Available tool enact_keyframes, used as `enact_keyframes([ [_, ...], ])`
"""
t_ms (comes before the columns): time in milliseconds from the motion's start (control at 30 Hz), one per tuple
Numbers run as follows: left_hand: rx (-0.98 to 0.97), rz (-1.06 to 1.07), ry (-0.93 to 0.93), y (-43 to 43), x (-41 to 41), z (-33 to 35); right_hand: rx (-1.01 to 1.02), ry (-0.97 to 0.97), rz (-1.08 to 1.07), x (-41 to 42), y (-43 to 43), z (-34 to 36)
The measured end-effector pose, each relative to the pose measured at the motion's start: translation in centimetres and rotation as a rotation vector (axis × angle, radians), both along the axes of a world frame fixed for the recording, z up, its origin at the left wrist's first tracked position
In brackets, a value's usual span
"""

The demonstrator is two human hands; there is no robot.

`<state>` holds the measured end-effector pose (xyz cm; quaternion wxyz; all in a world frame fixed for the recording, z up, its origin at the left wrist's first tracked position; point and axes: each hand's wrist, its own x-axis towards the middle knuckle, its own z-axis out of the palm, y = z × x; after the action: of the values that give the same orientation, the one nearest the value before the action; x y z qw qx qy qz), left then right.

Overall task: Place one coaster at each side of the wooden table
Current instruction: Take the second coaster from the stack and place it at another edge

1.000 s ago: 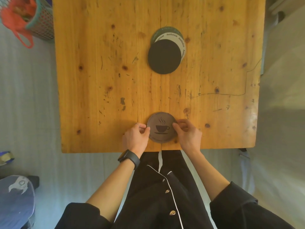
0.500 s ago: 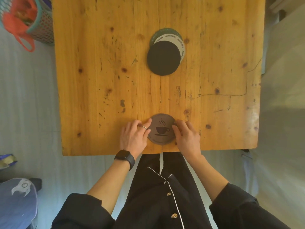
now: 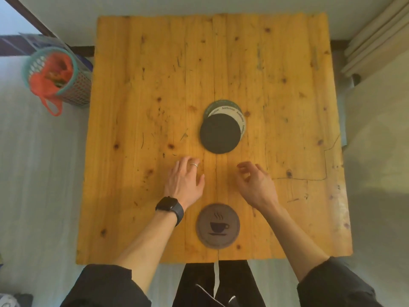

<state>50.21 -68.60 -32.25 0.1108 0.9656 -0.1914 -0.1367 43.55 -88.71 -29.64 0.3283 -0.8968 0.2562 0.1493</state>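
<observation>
A brown coaster with a coffee-cup print (image 3: 218, 226) lies flat at the near edge of the wooden table (image 3: 132, 129), in the middle. A fanned pile of round coasters sits at the table's centre: a black one (image 3: 220, 134) on top, a white lettered one (image 3: 236, 115) under it, a green one (image 3: 213, 105) at the bottom. My left hand (image 3: 184, 181) hovers palm down, fingers apart, between the brown coaster and the pile. My right hand (image 3: 256, 183) is beside it, fingers loosely curled, holding nothing.
A teal mesh basket with an orange bag (image 3: 55, 77) stands on the floor off the table's far left corner. Pale boards (image 3: 376, 36) lean at the far right. A thin crack line (image 3: 325, 165) runs across the table's right part.
Both hands have let go of the brown coaster and moved forward toward the centre pile. The camera has tilted up, so the whole table shows.
</observation>
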Motion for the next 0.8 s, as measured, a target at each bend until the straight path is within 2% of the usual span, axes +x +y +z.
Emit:
enact_keyframes([
  [167, 0.089, 0.042, -0.023, -1.4, 3.8, -2.0, -0.013, -0.040, -0.173, 7.0, 0.4, -0.5],
  [467, 0.091, 0.052, -0.109, -0.6, 2.8, -5.1, 0.075, -0.040, -0.394, 8.0, 1.0, -2.6],
  [667, 0.167, 0.027, -0.014, -0.7, 3.2, -4.4, 0.118, 0.015, -0.318, 7.5, 1.0, -2.3],
  [800, 0.231, 0.017, 0.159, -1.0, 3.9, -2.8, 0.344, -0.005, -0.389, 6.5, 0.3, 0.2],
])
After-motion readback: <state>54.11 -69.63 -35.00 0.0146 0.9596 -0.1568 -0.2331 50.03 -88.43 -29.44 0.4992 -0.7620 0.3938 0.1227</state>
